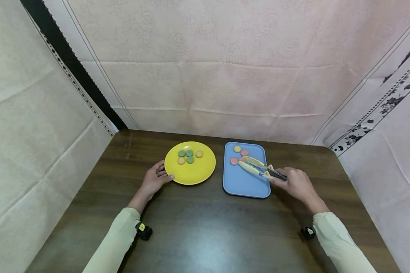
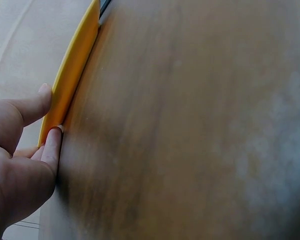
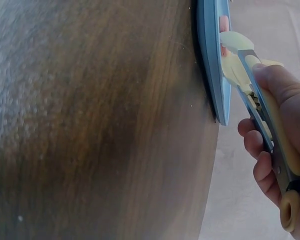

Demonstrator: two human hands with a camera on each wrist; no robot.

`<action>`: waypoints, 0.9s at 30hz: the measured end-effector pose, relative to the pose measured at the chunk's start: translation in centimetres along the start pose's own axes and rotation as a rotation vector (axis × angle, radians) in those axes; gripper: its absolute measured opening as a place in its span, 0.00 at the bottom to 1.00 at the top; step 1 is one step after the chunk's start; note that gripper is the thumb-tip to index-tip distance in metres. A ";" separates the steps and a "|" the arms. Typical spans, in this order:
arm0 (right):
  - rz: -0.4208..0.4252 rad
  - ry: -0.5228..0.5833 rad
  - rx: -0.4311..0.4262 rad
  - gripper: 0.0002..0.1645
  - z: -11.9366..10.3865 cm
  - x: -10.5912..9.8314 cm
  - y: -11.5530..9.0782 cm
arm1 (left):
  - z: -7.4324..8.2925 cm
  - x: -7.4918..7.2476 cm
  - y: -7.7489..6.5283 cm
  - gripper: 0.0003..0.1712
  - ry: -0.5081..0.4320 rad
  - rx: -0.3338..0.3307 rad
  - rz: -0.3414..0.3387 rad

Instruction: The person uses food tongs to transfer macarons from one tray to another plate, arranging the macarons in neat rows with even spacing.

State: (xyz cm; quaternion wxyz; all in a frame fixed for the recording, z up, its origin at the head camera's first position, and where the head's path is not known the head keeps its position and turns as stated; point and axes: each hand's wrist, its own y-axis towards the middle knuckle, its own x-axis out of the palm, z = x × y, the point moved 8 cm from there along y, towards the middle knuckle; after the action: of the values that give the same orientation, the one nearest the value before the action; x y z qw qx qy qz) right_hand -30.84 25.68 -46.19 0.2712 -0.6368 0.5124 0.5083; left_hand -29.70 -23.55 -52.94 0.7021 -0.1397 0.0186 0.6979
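My left hand (image 1: 156, 179) holds the near-left rim of a round yellow plate (image 1: 191, 177) between thumb and fingers. On the plate lie three green biscuit-like discs (image 1: 190, 160) and two pale yellow ones (image 1: 181, 161). In my right hand (image 1: 295, 182) is a pair of tongs (image 1: 256, 165) with cream tips and metal arms, gripped around the handles. The tips reach over a blue rectangular tray (image 1: 244, 187), spread around a pink disc (image 1: 241, 160). Two more pink discs (image 1: 234, 161) and a yellow disc (image 1: 237, 149) lie near the tray's far end.
Plate and tray stand side by side on a dark brown wooden table (image 1: 205, 220), with a gap between them. Pale patterned cloth (image 1: 208, 83) hangs behind the table's far edge, and further cloth lines both sides. Each wrist wears a small black camera (image 1: 144, 231).
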 end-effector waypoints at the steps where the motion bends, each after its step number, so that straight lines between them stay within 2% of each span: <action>1: -0.001 0.002 0.001 0.31 0.0 0.0 0.0 | 0.0 0.0 0.0 0.47 0.000 0.000 0.000; 7: -0.005 0.005 0.015 0.33 0.1 -0.2 -0.2 | -0.2 0.0 0.1 0.47 0.007 0.001 0.008; 15: 0.039 -0.011 0.007 0.30 -0.3 -1.0 -0.4 | -0.4 -0.1 0.2 0.47 -0.009 0.010 0.005; 27: 0.134 -0.051 -0.099 0.28 -3.3 -3.1 -0.2 | -0.5 0.0 0.3 0.48 -0.005 0.010 0.002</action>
State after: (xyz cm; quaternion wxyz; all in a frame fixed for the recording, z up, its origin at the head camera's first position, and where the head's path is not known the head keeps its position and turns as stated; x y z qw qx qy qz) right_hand -29.33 24.06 -42.27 0.2180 -0.6004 0.5211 0.5662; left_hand -29.95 -23.67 -53.44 0.7022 -0.1346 0.0204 0.6989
